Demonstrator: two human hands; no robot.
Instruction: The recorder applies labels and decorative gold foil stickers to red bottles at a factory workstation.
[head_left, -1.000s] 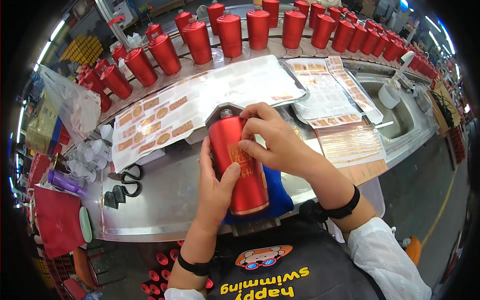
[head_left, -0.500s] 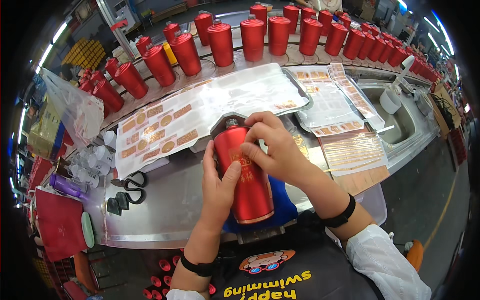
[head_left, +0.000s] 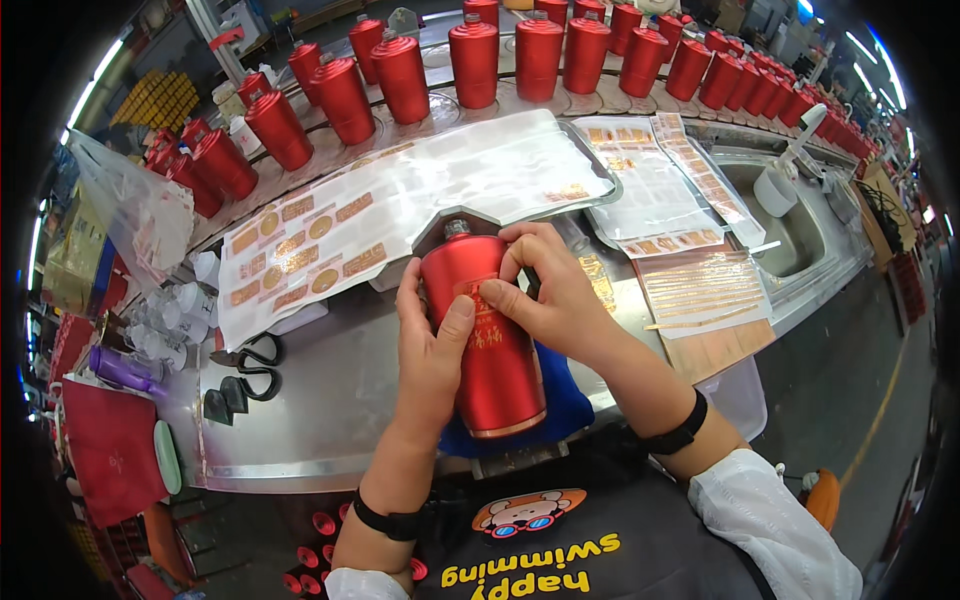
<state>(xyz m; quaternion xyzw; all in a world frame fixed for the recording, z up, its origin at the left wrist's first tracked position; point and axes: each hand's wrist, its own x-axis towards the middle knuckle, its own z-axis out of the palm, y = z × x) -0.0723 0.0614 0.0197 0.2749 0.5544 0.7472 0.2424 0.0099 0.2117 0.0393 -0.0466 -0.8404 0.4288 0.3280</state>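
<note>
Cupping the red bottle's left side, the left hand faces the right hand, whose thumb touches beside gold lettering already applied. Left of both, scissors lie on the metal table; ahead, seemingly unused stickers dot a sheet; rightward, a sink and grey floor.

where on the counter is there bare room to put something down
The steel counter is bare between the black scissors and the left hand, this side of the sticker sheet. Crowded: left of the scissors, where small cups cluster, and beyond the sheet, where red bottles stand.
</note>
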